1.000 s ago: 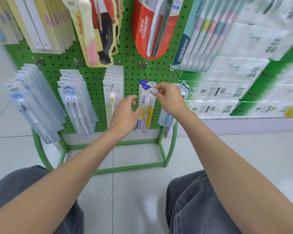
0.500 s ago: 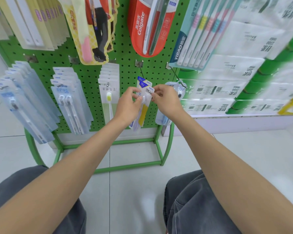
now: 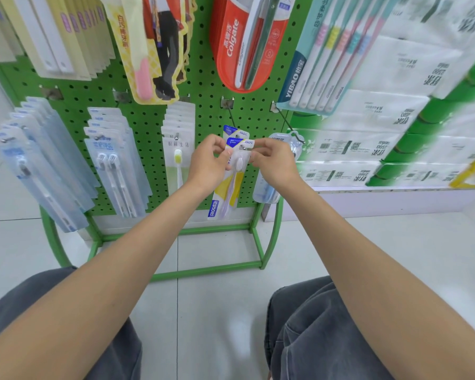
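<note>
You're pinching the top of the toothbrush pack [image 3: 229,187] w/ both hands: L hand [image 3: 207,167] gripping its left edge, R hand [image 3: 276,163] nipping the right corner by the hang hole. It's hanging in front of the green pegboard [image 3: 148,127], at the tip of the wire hook [image 3: 231,117], just ahead of a matching pack [image 3: 235,132]. Can't tell if the hole's on yet, so you're wanting the card level & sliding straight back, not bending it or bumping the clear pack [image 3: 268,187] beside it.

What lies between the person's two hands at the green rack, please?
In the head view, a toothbrush pack: the left hand and right hand pinch its top.
</note>
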`<control>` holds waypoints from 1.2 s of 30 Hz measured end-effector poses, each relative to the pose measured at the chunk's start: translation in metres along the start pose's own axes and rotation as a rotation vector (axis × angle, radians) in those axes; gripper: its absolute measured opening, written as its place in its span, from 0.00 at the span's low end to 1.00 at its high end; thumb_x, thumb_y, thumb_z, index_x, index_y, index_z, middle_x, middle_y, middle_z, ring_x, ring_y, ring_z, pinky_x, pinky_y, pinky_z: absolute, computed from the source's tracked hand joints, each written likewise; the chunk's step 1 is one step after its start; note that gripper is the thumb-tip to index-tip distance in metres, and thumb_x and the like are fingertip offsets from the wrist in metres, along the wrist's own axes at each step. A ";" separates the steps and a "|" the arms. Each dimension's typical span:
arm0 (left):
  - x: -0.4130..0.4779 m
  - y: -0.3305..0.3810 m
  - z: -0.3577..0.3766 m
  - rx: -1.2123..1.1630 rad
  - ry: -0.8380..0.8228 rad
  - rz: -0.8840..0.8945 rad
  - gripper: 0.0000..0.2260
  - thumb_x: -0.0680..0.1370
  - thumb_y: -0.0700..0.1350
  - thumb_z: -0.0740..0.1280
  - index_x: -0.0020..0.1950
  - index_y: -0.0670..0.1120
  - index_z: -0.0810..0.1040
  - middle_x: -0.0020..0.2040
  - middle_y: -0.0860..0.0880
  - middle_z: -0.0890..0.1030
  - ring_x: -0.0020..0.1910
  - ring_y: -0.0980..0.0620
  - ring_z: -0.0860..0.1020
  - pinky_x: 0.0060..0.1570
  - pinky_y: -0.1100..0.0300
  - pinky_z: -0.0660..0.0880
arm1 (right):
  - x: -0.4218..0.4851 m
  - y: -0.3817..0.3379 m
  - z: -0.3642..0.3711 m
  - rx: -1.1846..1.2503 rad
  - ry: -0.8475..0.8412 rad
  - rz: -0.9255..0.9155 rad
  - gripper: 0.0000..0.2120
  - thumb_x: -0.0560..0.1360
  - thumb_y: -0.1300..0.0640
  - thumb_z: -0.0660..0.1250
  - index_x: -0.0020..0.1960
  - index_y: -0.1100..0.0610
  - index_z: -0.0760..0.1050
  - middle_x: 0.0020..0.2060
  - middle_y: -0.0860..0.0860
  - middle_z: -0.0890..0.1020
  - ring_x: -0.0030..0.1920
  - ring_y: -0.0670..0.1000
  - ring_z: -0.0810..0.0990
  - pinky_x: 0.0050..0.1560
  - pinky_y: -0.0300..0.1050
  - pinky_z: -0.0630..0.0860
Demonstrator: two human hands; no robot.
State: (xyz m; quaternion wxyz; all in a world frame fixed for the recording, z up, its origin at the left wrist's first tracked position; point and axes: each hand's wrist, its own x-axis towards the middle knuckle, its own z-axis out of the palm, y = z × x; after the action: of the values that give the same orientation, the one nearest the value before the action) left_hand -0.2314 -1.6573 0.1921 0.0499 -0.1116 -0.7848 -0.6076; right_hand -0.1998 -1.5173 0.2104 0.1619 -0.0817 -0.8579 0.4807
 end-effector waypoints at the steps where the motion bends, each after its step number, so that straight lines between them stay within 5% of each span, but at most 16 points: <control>1: -0.001 0.001 0.000 -0.019 0.014 -0.006 0.07 0.82 0.42 0.62 0.45 0.49 0.70 0.45 0.50 0.78 0.32 0.55 0.77 0.38 0.60 0.73 | 0.000 0.000 -0.001 -0.003 -0.004 0.007 0.13 0.78 0.66 0.63 0.61 0.60 0.78 0.42 0.49 0.82 0.42 0.50 0.81 0.51 0.48 0.80; 6: -0.010 -0.002 -0.008 -0.083 0.139 -0.070 0.02 0.83 0.43 0.61 0.50 0.46 0.70 0.48 0.48 0.78 0.28 0.60 0.76 0.40 0.58 0.74 | -0.004 0.004 -0.001 -0.062 -0.052 0.062 0.15 0.78 0.64 0.62 0.64 0.58 0.75 0.41 0.49 0.81 0.45 0.53 0.81 0.49 0.47 0.79; 11: -0.028 -0.002 -0.022 -0.090 0.083 -0.070 0.05 0.82 0.41 0.63 0.47 0.48 0.71 0.42 0.51 0.77 0.30 0.56 0.76 0.38 0.60 0.73 | -0.016 0.002 0.003 -0.099 -0.148 0.074 0.14 0.77 0.64 0.62 0.62 0.59 0.75 0.44 0.52 0.81 0.41 0.50 0.78 0.47 0.45 0.76; 14: -0.037 -0.001 -0.031 -0.090 0.036 -0.097 0.06 0.81 0.41 0.64 0.45 0.49 0.73 0.40 0.51 0.78 0.30 0.56 0.76 0.37 0.62 0.75 | -0.028 -0.004 0.009 -0.038 -0.223 0.089 0.14 0.76 0.56 0.68 0.60 0.57 0.77 0.46 0.52 0.81 0.42 0.49 0.79 0.48 0.45 0.76; 17: -0.047 0.000 -0.041 -0.109 -0.026 -0.138 0.04 0.80 0.40 0.66 0.46 0.47 0.75 0.38 0.50 0.79 0.28 0.60 0.75 0.32 0.68 0.73 | -0.040 -0.012 0.013 0.095 -0.230 0.094 0.16 0.76 0.47 0.69 0.52 0.60 0.80 0.39 0.48 0.80 0.39 0.45 0.78 0.45 0.42 0.77; 21: -0.058 0.001 -0.048 -0.132 -0.078 -0.152 0.06 0.80 0.40 0.67 0.44 0.48 0.76 0.37 0.50 0.79 0.26 0.62 0.75 0.31 0.70 0.73 | -0.046 -0.017 0.020 0.232 -0.189 0.144 0.20 0.78 0.48 0.67 0.49 0.67 0.80 0.43 0.51 0.84 0.35 0.42 0.76 0.39 0.37 0.76; 28: -0.056 0.000 -0.059 -0.191 -0.010 -0.209 0.01 0.79 0.39 0.68 0.50 0.42 0.77 0.34 0.49 0.77 0.23 0.63 0.74 0.29 0.70 0.72 | -0.049 -0.024 0.030 0.338 -0.298 0.181 0.14 0.81 0.50 0.63 0.48 0.59 0.80 0.37 0.51 0.82 0.33 0.45 0.78 0.34 0.34 0.76; 31: -0.054 0.001 -0.059 -0.218 0.022 -0.231 0.01 0.79 0.40 0.68 0.48 0.43 0.78 0.34 0.49 0.77 0.23 0.63 0.73 0.29 0.70 0.72 | -0.053 -0.019 0.036 0.336 -0.371 0.222 0.16 0.81 0.48 0.62 0.40 0.57 0.76 0.36 0.53 0.80 0.34 0.49 0.77 0.38 0.39 0.78; 36: -0.054 0.002 -0.055 -0.225 0.033 -0.232 0.03 0.79 0.40 0.69 0.46 0.46 0.77 0.33 0.50 0.77 0.23 0.63 0.73 0.29 0.71 0.71 | -0.065 -0.007 0.043 0.372 -0.438 0.319 0.28 0.81 0.40 0.56 0.57 0.64 0.80 0.49 0.61 0.85 0.46 0.54 0.83 0.52 0.47 0.81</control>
State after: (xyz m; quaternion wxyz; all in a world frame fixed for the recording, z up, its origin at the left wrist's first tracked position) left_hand -0.1814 -1.7155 0.1969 -0.0205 -0.0150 -0.7185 -0.6951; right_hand -0.1543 -1.5742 0.1829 -0.0918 -0.0784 -0.7463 0.6545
